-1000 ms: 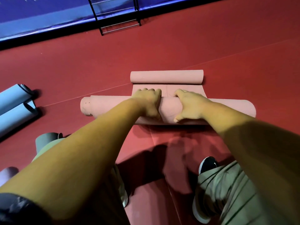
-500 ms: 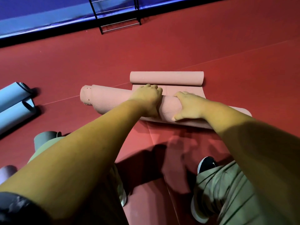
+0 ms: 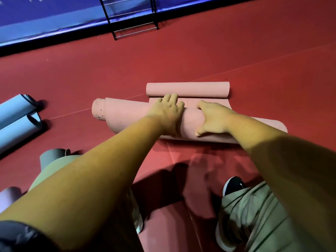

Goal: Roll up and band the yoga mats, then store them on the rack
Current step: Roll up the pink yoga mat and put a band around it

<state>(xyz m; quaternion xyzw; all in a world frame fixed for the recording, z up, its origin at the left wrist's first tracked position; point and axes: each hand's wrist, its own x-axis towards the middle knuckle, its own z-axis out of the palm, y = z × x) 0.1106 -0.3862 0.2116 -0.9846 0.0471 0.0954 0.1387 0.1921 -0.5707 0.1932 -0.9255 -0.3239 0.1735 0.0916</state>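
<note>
Fingers: L hand flat, R hand gripping mat; banner txt cropped.

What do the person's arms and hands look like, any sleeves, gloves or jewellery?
The left forearm and right forearm are bare. The left hand and right hand wear no gloves, and no rings, watch or bands show. A dark, slightly shiny sleeve covers the left upper arm at the bottom corner; any right sleeve is out of view.
</note>
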